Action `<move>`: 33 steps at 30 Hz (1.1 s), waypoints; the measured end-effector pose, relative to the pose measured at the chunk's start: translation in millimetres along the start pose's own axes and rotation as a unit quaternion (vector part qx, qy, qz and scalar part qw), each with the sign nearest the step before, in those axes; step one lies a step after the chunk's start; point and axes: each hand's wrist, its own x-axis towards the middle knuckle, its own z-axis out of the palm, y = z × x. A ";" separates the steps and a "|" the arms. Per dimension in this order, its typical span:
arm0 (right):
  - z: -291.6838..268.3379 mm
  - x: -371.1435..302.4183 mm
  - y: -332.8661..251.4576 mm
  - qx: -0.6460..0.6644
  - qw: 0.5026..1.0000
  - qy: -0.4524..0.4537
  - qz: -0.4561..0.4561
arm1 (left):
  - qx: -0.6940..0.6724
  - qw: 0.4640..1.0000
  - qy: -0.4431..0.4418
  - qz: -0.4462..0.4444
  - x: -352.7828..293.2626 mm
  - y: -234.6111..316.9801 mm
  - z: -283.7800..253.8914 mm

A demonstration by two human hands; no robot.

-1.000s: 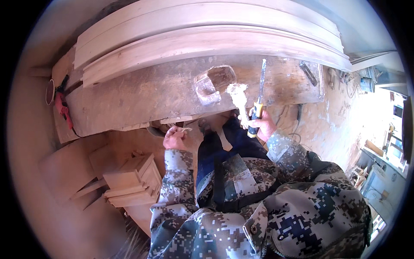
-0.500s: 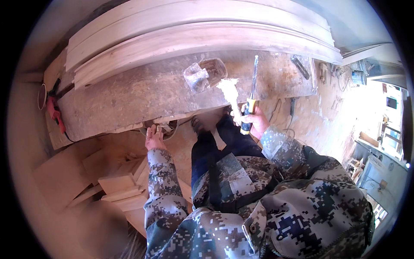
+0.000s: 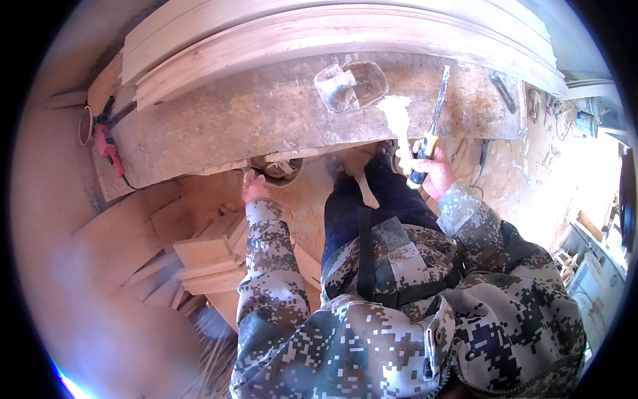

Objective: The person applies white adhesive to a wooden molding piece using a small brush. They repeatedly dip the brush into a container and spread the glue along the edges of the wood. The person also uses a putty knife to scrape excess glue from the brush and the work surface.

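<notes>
Tabletop [image 3: 219,133]: rough worn wood, matt, stained; long boards [image 3: 345,32]: smooth bare wood; tool blade [image 3: 440,96]: metal, smeared; tool handle [image 3: 423,159]: smooth, plastic-looking; white clump [image 3: 397,118]: rough, lumpy, glare-washed; tub [image 3: 379,93]: plastic-looking, crusted; red power tool [image 3: 106,143]: plastic-looking body; jacket [image 3: 352,346]: matt cloth; stacked wood pieces [image 3: 203,251]: matt, unfinished-looking.

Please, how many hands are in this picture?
2: the left hand near the round container; the right hand holding the yellow-and-black tool and the white-coated thing.
</notes>
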 end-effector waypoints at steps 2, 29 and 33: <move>3.6 -0.3 5.0 0.016 1.000 0.001 0.013 | -0.071 0.997 0.018 0.019 -5.2 4.5 -5.4; 35.7 -6.2 -8.9 0.009 0.996 -0.067 0.052 | -0.225 0.950 -0.207 -0.068 -263.0 137.5 226.1; 23.6 -1.9 -7.1 0.040 0.998 -0.045 0.030 | -0.151 0.905 -0.370 -0.149 -266.1 115.6 230.4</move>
